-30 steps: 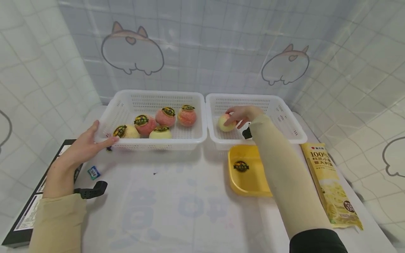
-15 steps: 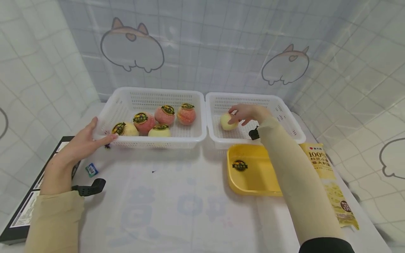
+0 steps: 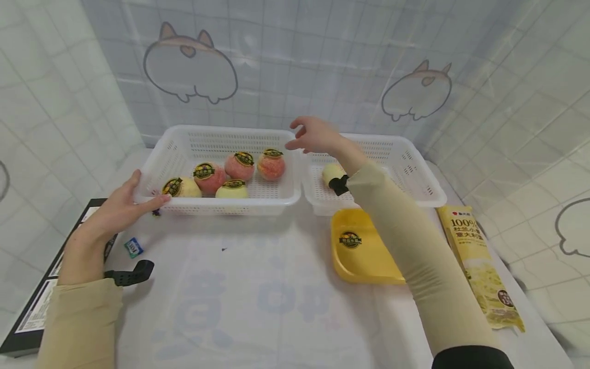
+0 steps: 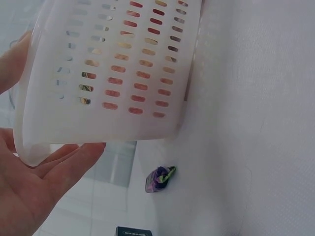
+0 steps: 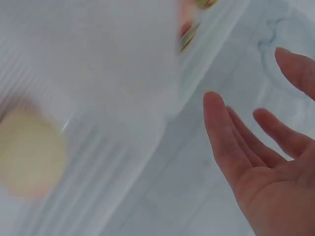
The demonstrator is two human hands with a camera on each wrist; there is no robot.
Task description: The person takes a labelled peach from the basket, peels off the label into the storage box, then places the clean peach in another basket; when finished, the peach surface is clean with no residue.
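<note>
Close to us, a wide stretch of white table [image 3: 249,312] lies between the black box [image 3: 26,341] on the left and the yellow tub [image 3: 369,261] on the right. A yellow bag [image 3: 477,266] lies along the table's right edge. A bit farther, our left hand [image 3: 114,210] holds the near left corner of the left basket [image 3: 249,207], thumb on the rim and fingers against the outside. Three red fruits [image 3: 271,168] and two pale fruits [image 3: 188,188] sit in it, and its floor shows around them. Next to it stands the right basket [image 3: 419,177], with one lone pale fruit [image 3: 330,173] near its left side. Our right hand [image 3: 315,136] is up above, near where the baskets' far corners meet. Its fingers are spread and a little bent, with only air between them. Just behind the far rims we see the gray wall [image 3: 267,66].
</note>
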